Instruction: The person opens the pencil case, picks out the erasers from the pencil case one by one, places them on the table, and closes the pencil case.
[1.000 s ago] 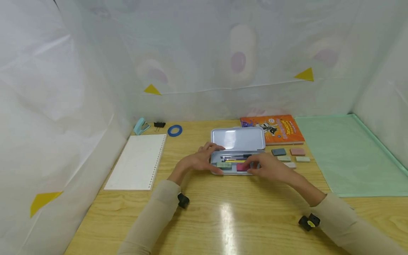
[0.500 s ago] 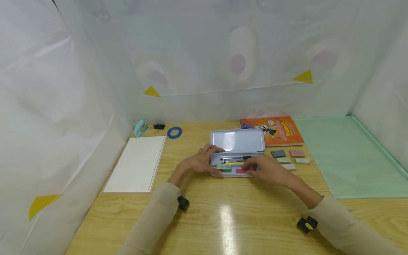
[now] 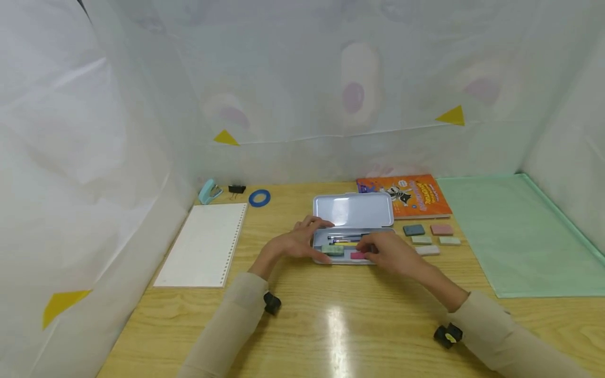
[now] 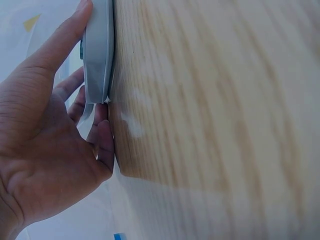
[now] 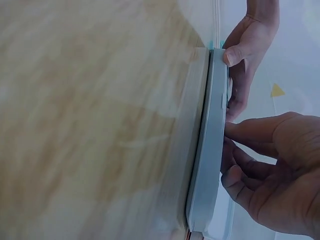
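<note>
In the head view, an open light-blue pencil case [image 3: 353, 210] lies on the table, its lid folded back. Several pens [image 3: 345, 239] lie in its base, with a green eraser [image 3: 333, 250] and a pink eraser [image 3: 357, 255] in front of them. My left hand [image 3: 295, 244] holds the case's left end, thumb at the front wall and fingers behind. That thumb [image 4: 62, 40] shows against the wall in the left wrist view. My right hand [image 3: 392, 254] reaches into the right half, thumb and forefinger at the pink eraser's right end; its fingertips are partly hidden behind the wall in the right wrist view.
Right of the case lie several erasers, among them a blue one [image 3: 414, 230] and a white one [image 3: 427, 250]. Behind is an orange book [image 3: 420, 197]; a green mat [image 3: 534, 236] lies far right. Left are a notepad [image 3: 203, 244], stapler [image 3: 208, 191], binder clip [image 3: 237, 189] and blue tape roll [image 3: 259, 198].
The pink eraser has gone from slightly tilted to lying flatter in the case. My right hand and forearm have shifted slightly left. The left hand keeps its place on the case.
</note>
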Available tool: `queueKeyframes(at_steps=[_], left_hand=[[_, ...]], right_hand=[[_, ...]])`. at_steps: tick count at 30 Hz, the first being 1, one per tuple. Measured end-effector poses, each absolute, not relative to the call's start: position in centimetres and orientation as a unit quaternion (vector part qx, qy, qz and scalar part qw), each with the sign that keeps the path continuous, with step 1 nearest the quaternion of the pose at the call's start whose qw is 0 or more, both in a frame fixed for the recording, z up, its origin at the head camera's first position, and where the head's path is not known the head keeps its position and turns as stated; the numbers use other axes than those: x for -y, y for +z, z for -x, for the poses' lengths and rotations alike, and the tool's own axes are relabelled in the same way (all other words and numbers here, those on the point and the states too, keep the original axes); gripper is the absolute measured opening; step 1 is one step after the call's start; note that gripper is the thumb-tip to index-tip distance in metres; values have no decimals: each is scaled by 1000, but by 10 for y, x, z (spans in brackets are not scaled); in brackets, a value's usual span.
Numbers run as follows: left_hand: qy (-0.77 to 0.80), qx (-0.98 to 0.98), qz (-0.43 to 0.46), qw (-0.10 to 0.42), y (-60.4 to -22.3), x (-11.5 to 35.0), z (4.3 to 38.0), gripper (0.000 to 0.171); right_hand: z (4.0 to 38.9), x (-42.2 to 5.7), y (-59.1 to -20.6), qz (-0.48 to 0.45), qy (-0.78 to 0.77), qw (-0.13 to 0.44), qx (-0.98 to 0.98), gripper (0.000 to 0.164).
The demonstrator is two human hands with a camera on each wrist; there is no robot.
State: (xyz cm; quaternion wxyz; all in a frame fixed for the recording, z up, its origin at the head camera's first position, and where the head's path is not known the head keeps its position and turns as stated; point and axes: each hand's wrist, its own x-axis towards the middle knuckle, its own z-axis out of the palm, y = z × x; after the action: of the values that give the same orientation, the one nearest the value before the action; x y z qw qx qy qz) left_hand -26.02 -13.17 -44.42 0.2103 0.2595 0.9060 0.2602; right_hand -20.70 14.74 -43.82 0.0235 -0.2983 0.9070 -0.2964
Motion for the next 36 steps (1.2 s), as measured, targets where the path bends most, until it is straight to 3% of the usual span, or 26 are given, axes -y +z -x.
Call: queueKeyframes(at_steps=[9,14,29,36], left_hand=[[257,-906,-261,213,-444,131,261,90],[256,-906,-262,214,-445,131,262,90],[256,-907,-262,210,-445,131,261,90],[254,-907,-261,210,-446,131,261,91]], right_hand=[[209,-147,-439,269,-333,43,-903,7],[206,-160,-430,262,-375,35,-889,11],[197,-233,-420,191,-405,17,-894,11],[192,-271,-422,149,-401,25,-903,20]])
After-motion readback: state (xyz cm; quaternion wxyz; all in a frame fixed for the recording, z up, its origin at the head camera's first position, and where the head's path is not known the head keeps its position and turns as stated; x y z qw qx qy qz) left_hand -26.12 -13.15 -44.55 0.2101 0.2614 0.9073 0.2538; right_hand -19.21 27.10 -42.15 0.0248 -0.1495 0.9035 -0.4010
